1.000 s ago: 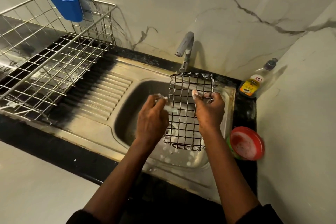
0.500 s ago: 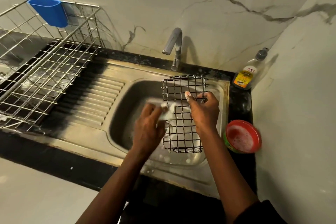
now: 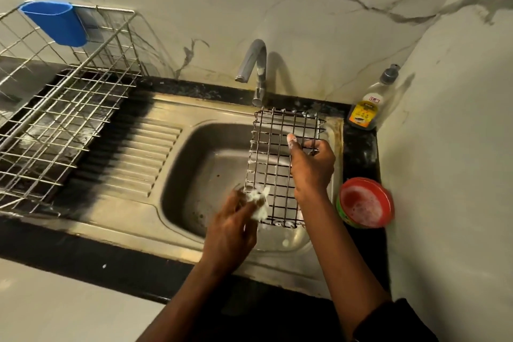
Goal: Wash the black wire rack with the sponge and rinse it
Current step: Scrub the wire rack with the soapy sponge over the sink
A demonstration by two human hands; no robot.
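The grip of your right hand clamps the black wire rack over the steel sink. Your left hand pinches the white soapy sponge at its corner. The red round tub holds foam.

My left hand is lower than a second ago. It has drawn the sponge down the left edge of the black wire rack, from a spot level with my right hand to the near left corner. White foam flecks now dot that edge.
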